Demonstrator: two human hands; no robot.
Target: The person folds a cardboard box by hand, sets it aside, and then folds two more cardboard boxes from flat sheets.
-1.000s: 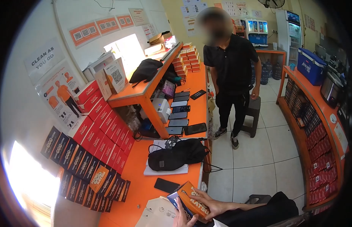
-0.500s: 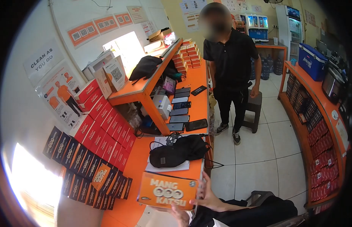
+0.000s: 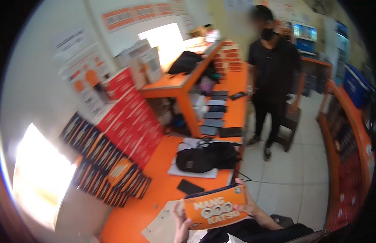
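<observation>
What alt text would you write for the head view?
Two hands hold an orange Mang Katsu box by a counter. Beyond the box lie a phone and black bag; red boxes are stacked left, and a person in black stands right.

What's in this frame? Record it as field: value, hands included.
held: orange MANG KATSU box, lettering toward the camera
left hand: at the box's left end
right hand: gripping its right end
counter: dark phone; black bag on white papers
image left: stacked red boxes, dark-and-orange boxes
other person: standing, dark clothing
</observation>
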